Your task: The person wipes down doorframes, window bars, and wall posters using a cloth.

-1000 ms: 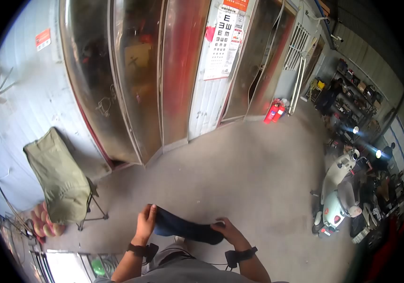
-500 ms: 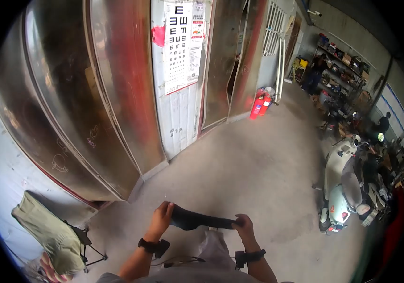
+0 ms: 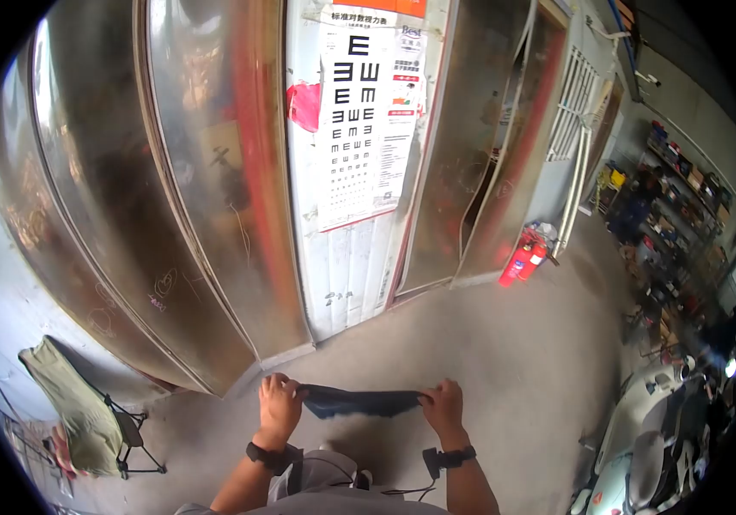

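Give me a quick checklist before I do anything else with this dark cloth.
1. Left grip on the dark cloth: ok, holding one end.
2. Right grip on the opposite end: ok.
3. One hand free: not ok, both are occupied.
4. Cloth's underside checked: cannot tell, hidden from this view.
5. Green folding chair clear of the hands: ok, apart, off to the left.

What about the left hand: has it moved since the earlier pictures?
Yes: the left hand now appears nearer the panels, with less floor showing before their foot. The view shifted too, so how far is unclear.
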Demonstrator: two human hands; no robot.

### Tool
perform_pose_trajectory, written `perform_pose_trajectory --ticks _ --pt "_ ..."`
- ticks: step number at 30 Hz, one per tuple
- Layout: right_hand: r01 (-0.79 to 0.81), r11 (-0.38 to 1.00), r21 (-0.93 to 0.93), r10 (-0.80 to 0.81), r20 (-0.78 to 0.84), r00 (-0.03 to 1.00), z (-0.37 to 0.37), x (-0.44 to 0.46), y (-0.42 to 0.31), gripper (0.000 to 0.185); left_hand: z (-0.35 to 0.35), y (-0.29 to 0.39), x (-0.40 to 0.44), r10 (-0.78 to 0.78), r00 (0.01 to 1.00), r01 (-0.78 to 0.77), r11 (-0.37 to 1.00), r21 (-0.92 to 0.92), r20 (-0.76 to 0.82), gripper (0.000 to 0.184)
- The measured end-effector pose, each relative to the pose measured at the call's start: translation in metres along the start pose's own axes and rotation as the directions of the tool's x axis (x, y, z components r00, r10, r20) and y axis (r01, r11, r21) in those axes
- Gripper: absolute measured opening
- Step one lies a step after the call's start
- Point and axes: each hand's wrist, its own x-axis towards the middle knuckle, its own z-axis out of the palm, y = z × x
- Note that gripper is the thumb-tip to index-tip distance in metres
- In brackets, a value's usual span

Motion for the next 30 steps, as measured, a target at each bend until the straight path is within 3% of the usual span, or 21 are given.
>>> perform_pose_trajectory --ticks 1,3,4,5,8,10,12,14,16,17,19,20,21,22,23,24,25,27,29,30 --pt "-0.021 0.996 0.092 0.024 -0.031 0.999 0.010 0.022 0.002 0.012 0.005 0.001 0.015 -0.053 0.998 0.054 0.998 0.019 -0.039 0.020" --pt "-0.060 0.958 0.280 0.086 -0.080 0.993 0.039 0.069 0.002 0.010 0.004 0.001 0.049 -0.219 0.974 0.212 0.970 -0.120 -0.054 0.018" --pt "0.066 0.956 0.285 0.009 -0.256 0.967 0.050 0.097 -0.002 0.009 -0.005 0.007 0.073 -0.306 0.951 0.293 0.936 -0.194 -0.041 0.016" --pt "0.065 0.952 0.300 0.030 -0.304 0.952 0.056 0.125 -0.010 0.010 -0.013 0.011 0.097 -0.388 0.921 0.368 0.891 -0.266 -0.027 0.015" --pt "0.201 0.901 0.384 0.021 -0.502 0.864 0.053 0.219 -0.051 0.022 -0.024 0.015 0.172 -0.454 0.889 0.324 0.715 -0.619 -0.059 0.012" --pt "0.374 0.796 0.475 0.002 -0.621 0.784 0.058 0.293 -0.078 0.036 -0.016 0.014 0.227 -0.237 0.868 -0.031 0.851 -0.525 -0.435 0.012" --pt "0.543 0.682 0.490 -0.068 -0.697 0.714 0.059 0.367 -0.105 0.053 -0.016 0.011 0.283 0.015 0.720 -0.284 0.919 -0.275 -0.694 0.014" --pt "0.647 0.519 0.559 -0.138 -0.692 0.709 0.034 0.438 -0.138 0.073 -0.021 0.007 0.346 0.244 0.609 -0.460 0.884 -0.085 -0.755 0.027" --pt "0.768 0.278 0.576 -0.143 -0.766 0.627 -0.008 0.513 -0.174 0.072 -0.034 0.010 0.398 0.363 0.552 -0.539 0.842 0.011 -0.751 0.034" --pt "0.798 0.392 0.457 -0.151 -0.824 0.546 -0.037 0.551 -0.191 0.070 -0.043 0.013 0.429 0.398 0.523 -0.558 0.829 0.050 -0.754 0.037" --pt "0.884 0.420 0.204 -0.250 -0.911 0.329 -0.095 0.627 -0.225 0.069 -0.049 0.010 0.474 0.365 0.537 -0.553 0.833 0.009 -0.760 0.043" --pt "0.861 0.509 0.021 -0.310 -0.928 0.206 -0.122 0.656 -0.242 0.068 -0.054 0.012 0.494 0.341 0.538 -0.555 0.832 -0.019 -0.771 0.045" --pt "0.873 0.476 -0.108 -0.386 -0.918 0.097 -0.150 0.684 -0.258 0.067 -0.057 0.013 0.511 0.317 0.539 -0.555 0.831 -0.045 -0.780 0.047" --pt "0.841 0.459 -0.286 -0.442 -0.895 -0.063 -0.171 0.715 -0.274 0.065 -0.059 0.015 0.522 0.305 0.553 -0.537 0.842 -0.052 -0.775 0.049" --pt "0.696 0.544 -0.469 -0.439 -0.866 -0.240 -0.183 0.748 -0.291 0.057 -0.060 0.017 0.533 0.290 0.566 -0.518 0.853 -0.059 -0.772 0.052" --pt "0.774 0.589 -0.232 -0.449 -0.890 0.075 -0.186 0.753 -0.312 0.063 -0.059 0.018 0.540 0.277 0.576 -0.500 0.864 -0.063 -0.769 0.055" --pt "0.764 0.636 -0.113 -0.415 -0.884 0.215 -0.171 0.740 -0.323 0.054 -0.054 0.015 0.542 0.239 0.604 -0.464 0.881 -0.092 -0.760 0.056" --pt "0.772 0.634 -0.038 -0.388 -0.879 0.276 -0.129 0.733 -0.327 0.050 -0.040 0.007 0.540 0.159 0.644 -0.392 0.909 -0.144 -0.749 0.059" --pt "0.787 0.601 -0.141 -0.397 -0.907 0.140 -0.099 0.736 -0.325 0.049 -0.016 -0.011 0.518 0.085 0.664 -0.293 0.944 -0.154 -0.743 0.059" --pt "0.801 0.598 0.037 -0.441 -0.819 0.367 -0.082 0.703 -0.313 0.053 0.001 -0.025 0.503 0.028 0.654 -0.239 0.956 -0.171 -0.756 0.059"
